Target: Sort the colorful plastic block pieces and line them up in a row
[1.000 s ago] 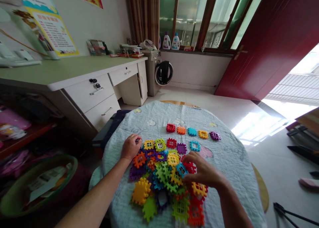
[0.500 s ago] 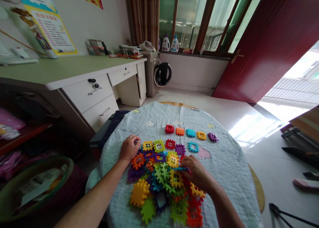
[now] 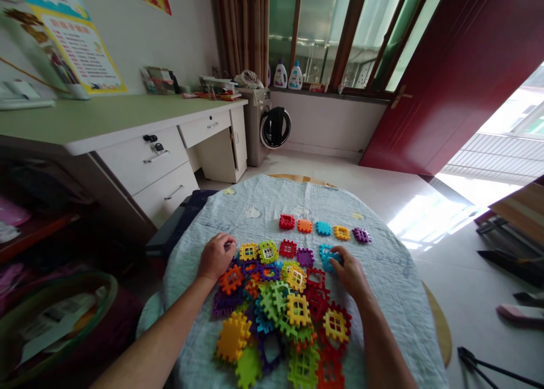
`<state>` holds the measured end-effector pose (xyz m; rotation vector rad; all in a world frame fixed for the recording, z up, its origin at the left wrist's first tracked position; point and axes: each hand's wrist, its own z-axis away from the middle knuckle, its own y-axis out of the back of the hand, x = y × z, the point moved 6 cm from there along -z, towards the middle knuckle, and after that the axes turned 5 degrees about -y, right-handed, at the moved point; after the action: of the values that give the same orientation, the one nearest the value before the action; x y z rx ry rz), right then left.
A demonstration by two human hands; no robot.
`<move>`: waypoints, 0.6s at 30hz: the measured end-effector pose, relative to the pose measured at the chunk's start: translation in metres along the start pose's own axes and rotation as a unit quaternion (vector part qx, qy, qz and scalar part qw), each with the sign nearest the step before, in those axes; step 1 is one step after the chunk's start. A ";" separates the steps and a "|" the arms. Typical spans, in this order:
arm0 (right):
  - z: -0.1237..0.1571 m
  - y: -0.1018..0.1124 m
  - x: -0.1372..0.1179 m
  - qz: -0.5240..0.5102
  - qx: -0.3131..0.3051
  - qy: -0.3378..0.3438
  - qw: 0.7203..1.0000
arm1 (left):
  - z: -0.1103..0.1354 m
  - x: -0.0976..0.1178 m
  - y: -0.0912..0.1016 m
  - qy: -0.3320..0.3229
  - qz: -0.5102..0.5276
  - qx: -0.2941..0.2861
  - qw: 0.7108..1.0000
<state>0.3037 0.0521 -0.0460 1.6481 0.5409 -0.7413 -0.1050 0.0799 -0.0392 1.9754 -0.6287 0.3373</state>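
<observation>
My left hand (image 3: 216,257) rests on the cloth at the left of the pile, its fingers curled. A small dark bit shows at its fingertips, too small to name. Beside it are a yellow window-type building tile (image 3: 249,252) and a lime one (image 3: 268,252). My right hand (image 3: 352,271) pinches at a blue toy building tile (image 3: 326,254), right of a purple tile (image 3: 305,257); the fingers hide its right side. Between my forearms lies a heap of notched plastic tiles, with a yellow one (image 3: 298,309) and green ones (image 3: 274,301) on top.
Farther back runs a spaced row of tiles: red (image 3: 287,222), orange (image 3: 305,225), blue (image 3: 323,228), yellow (image 3: 341,233) and purple (image 3: 362,235). A pale blue cloth (image 3: 391,309) covers the round table. A desk (image 3: 127,114) stands at the left, a washing machine (image 3: 256,125) behind.
My right hand has moved from over the heap, where it held a blue piece, forward and right to the blue tile. The red tiles it covered now show. My left hand has stayed put.
</observation>
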 end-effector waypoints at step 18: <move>0.012 -0.004 0.002 0.148 0.096 -0.005 0.984 | 0.000 0.002 0.001 0.000 0.003 0.001 1.000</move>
<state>0.2999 0.0407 -0.0516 1.8524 0.2133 -0.5940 -0.1042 0.0793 -0.0377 1.9759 -0.6333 0.3419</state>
